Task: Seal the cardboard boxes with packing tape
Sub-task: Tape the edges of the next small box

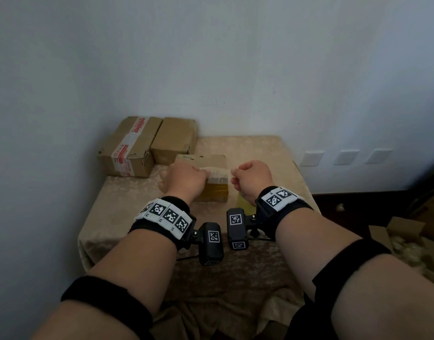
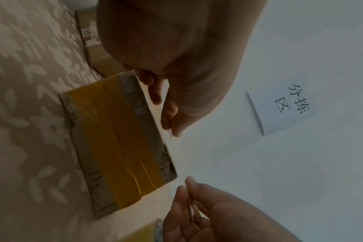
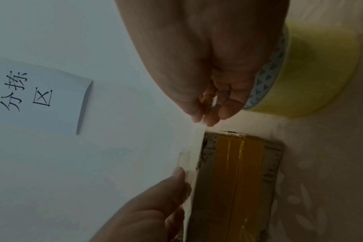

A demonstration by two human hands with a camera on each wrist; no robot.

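Note:
A small cardboard box point(image 1: 212, 190) lies on the beige-clothed table point(image 1: 272, 153), its near side covered with yellow-brown tape. Just above its top, a clear tape strip point(image 1: 218, 171) is stretched between both hands. My left hand point(image 1: 203, 171) pinches the strip's left end and my right hand point(image 1: 234, 175) pinches its right end. In the left wrist view the fingers point(image 2: 168, 117) hold the strip by the box point(image 2: 118, 139) edge. A yellow tape roll point(image 3: 313, 73) sits on the cloth behind the right hand point(image 3: 207, 113), near the box point(image 3: 238, 180).
Two larger cardboard boxes point(image 1: 130, 146) point(image 1: 174, 139) stand against the wall at the table's back left, one with red-printed tape. A paper note point(image 2: 288, 106) hangs on the wall. An open carton with filler point(image 1: 407, 241) sits on the floor to the right.

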